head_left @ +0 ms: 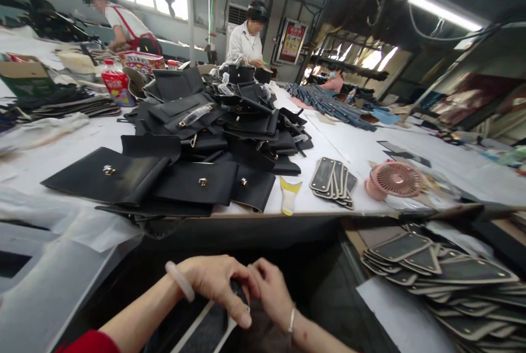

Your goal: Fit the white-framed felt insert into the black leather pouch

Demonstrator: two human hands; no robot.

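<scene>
My left hand [217, 282], with a pale bangle at the wrist, is closed round the end of a black leather panel with pale edges [207, 323]. The panel lies low in front of me, and its lower end runs out of view. Curled fingers of my right hand [271, 290] meet the left fingertips beside the panel's end. Whatever they pinch is hidden. Both hands are below the table's front edge.
Black leather bags [193, 177] with metal clasps are heaped on the white table [341, 139]. A yellow-and-white tool [290, 195], pale-edged panels [324, 177] and a pink fan [396, 180] lie rightward. More panels [464, 282] are stacked at lower right. Co-workers [245, 40] are beyond.
</scene>
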